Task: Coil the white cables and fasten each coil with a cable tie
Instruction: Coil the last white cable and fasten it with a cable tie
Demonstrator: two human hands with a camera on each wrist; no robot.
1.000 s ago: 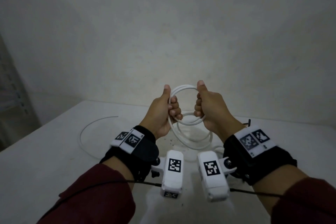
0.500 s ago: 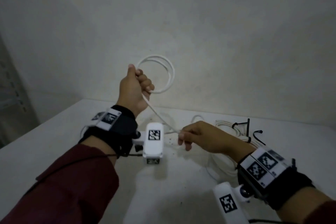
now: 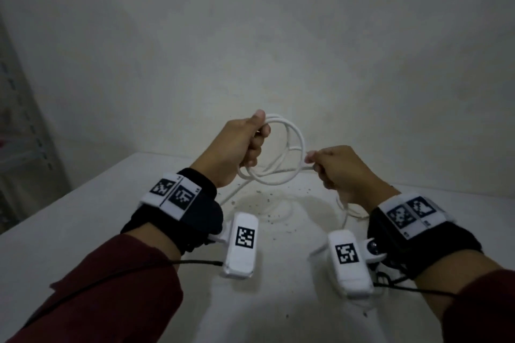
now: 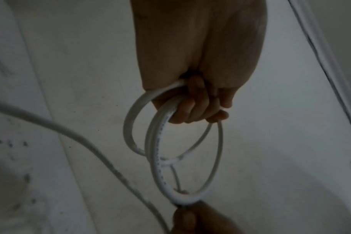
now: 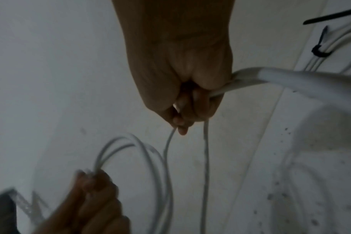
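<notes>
While the white cable (image 3: 287, 147) hangs in a few loose loops in the air between my hands, above the table (image 3: 83, 231), its free length runs down from the loops onto the tabletop and trails away under my right wrist. That table is pale, with a scatter of dark specks and a faint ring-shaped stain just beneath the loops. Behind it stands a bare, dim, off-white wall (image 3: 278, 36), and at the far left edge there is a blurred shelf unit (image 3: 19, 120).

From my right wrist view, another white coil (image 5: 339, 41) lies on the table, already bound with a black cable tie (image 5: 319, 50); a second black tie (image 5: 331, 15) lies near it.

My left hand (image 3: 237, 147) is closed in a fist round the gathered loops, thumb on top. My right hand (image 3: 337, 167) is curled as well, thumb and forefinger pinching the strand at the loops' right side, with the cable passing on through the palm.
</notes>
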